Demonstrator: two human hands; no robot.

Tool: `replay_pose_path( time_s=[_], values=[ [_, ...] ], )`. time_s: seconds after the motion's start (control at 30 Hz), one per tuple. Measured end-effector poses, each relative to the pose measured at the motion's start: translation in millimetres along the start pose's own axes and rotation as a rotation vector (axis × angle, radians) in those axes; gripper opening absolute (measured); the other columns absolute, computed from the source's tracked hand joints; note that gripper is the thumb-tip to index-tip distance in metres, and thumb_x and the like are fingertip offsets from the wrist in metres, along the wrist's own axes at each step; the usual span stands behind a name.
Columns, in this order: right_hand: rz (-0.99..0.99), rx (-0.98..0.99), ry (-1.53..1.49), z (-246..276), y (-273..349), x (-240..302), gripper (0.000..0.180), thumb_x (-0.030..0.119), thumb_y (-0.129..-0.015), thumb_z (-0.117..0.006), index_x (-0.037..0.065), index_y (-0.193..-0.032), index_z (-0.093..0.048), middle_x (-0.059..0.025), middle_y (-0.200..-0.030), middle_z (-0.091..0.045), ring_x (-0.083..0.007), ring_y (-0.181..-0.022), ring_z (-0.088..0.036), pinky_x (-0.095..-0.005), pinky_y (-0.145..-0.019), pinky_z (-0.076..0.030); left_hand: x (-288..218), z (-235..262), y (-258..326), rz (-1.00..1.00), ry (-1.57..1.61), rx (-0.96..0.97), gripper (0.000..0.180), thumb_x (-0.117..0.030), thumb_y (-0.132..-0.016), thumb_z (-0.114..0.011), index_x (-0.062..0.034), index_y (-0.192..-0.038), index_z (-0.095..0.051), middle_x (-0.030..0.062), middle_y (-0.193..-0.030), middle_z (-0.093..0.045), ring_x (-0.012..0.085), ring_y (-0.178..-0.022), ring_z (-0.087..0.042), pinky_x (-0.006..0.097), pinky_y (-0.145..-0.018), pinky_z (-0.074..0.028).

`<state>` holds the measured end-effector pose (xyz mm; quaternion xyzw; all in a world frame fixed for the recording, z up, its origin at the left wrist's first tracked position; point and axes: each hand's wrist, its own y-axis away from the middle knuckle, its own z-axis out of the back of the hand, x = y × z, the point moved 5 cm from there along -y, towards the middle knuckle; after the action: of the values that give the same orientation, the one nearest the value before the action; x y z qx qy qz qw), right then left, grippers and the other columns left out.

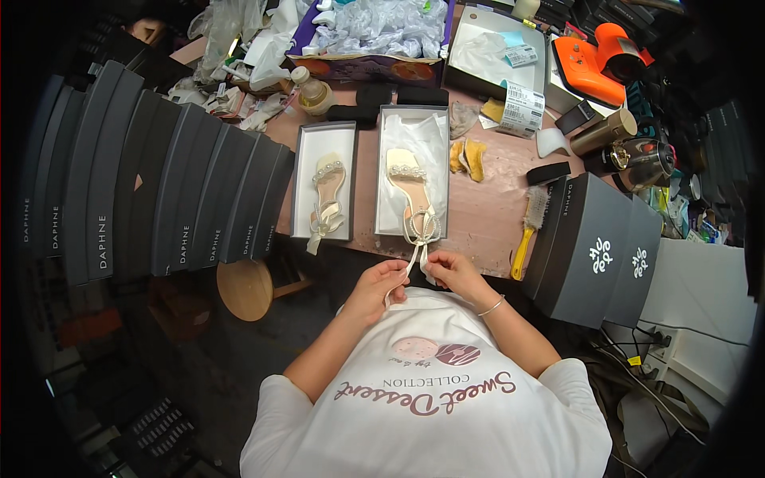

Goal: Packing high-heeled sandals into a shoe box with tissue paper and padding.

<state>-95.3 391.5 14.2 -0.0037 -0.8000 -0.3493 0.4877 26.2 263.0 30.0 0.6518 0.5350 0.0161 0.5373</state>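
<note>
A cream sandal [407, 185] with a pearl-trimmed toe strap lies on white tissue in an open shoe box [445, 187]. From its ankle end two pale ribbon straps run toward me over the box's near edge. My left hand [383, 285] pinches one ribbon [414, 259] between thumb and fingers. Close beside it, my right hand [451, 272] has its fingers closed on the other ribbon. A matching sandal [327, 189] rests in the grey-edged tray [300, 191] to the left, its tied ribbon hanging over the near rim. Neither hand touches that one.
Dark shoe boxes stand in a long row [163, 183] at left; more boxes [578, 247] stand at right. A yellow-handled brush [526, 239], yellow cloths [472, 158], a bottle [312, 92], an orange device [590, 68] and a purple carton [366, 68] of crumpled plastic surround the work spot.
</note>
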Motion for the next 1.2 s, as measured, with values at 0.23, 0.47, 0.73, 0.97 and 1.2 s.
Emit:
replay_pose_path(
  time_s=[0.23, 0.47, 0.73, 0.97, 1.2],
  values=[
    [0.045, -0.034, 0.077, -5.7, -2.5, -5.0, 0.012, 0.014, -0.091, -0.059, 0.002, -0.090, -0.059, 0.0026, -0.072, -0.055, -0.0050, -0.061, -0.048, -0.0212, -0.055, -0.042, -35.8, -27.2, 16.6, -0.420, -1.211, -0.059, 0.044, -0.022, -0.084, -0.069, -0.0015, -0.120, -0.054, 0.0100, -0.093, -0.060, 0.0160, -0.068, -0.058, 0.030, -0.064, -0.048],
    [0.113, -0.042, 0.154, 1.3, -1.6, -3.8, 0.012, 0.014, -0.091, -0.059, 0.002, -0.090, -0.059, 0.0034, -0.072, -0.052, -0.0048, -0.063, -0.047, -0.0219, -0.057, -0.043, -54.0, -50.7, -8.9, -0.929, -1.488, -0.219, 0.034, -0.026, -0.080, -0.071, -0.0037, -0.104, -0.062, 0.0135, -0.099, -0.060, 0.0307, -0.089, -0.059, 0.039, -0.074, -0.047],
    [0.090, -0.062, 0.148, 5.6, -1.8, -13.7, 0.013, 0.015, -0.091, -0.060, 0.002, -0.091, -0.059, 0.0036, -0.072, -0.052, -0.0051, -0.063, -0.048, -0.0220, -0.057, -0.043, -38.9, -13.8, -49.3, -0.512, -1.039, -0.052, 0.012, -0.013, -0.087, -0.065, -0.0020, -0.090, -0.062, 0.0053, -0.080, -0.063, 0.0164, -0.068, -0.061, 0.029, -0.060, -0.047],
    [0.149, -0.120, -0.059, 3.8, -10.2, -21.1, 0.015, 0.014, -0.092, -0.057, 0.000, -0.095, -0.061, 0.0018, -0.079, -0.059, -0.0067, -0.067, -0.052, -0.0217, -0.063, -0.044, -10.4, -12.8, -43.8, 0.096, -0.041, 0.129, 0.015, -0.016, -0.091, -0.062, -0.0060, -0.101, -0.061, 0.0021, -0.088, -0.064, 0.0103, -0.079, -0.060, 0.025, -0.073, -0.049],
    [-0.091, -0.001, -0.503, -11.8, -4.6, -30.2, 0.016, 0.016, -0.095, -0.054, 0.002, -0.102, -0.059, -0.0026, -0.088, -0.062, -0.0101, -0.075, -0.058, -0.0234, -0.072, -0.047, 2.1, -13.7, -51.9, -0.110, -0.258, 0.070, 0.012, -0.012, -0.091, -0.060, -0.0044, -0.101, -0.060, 0.0036, -0.091, -0.064, 0.0097, -0.082, -0.059, 0.025, -0.078, -0.046]
  ],
)
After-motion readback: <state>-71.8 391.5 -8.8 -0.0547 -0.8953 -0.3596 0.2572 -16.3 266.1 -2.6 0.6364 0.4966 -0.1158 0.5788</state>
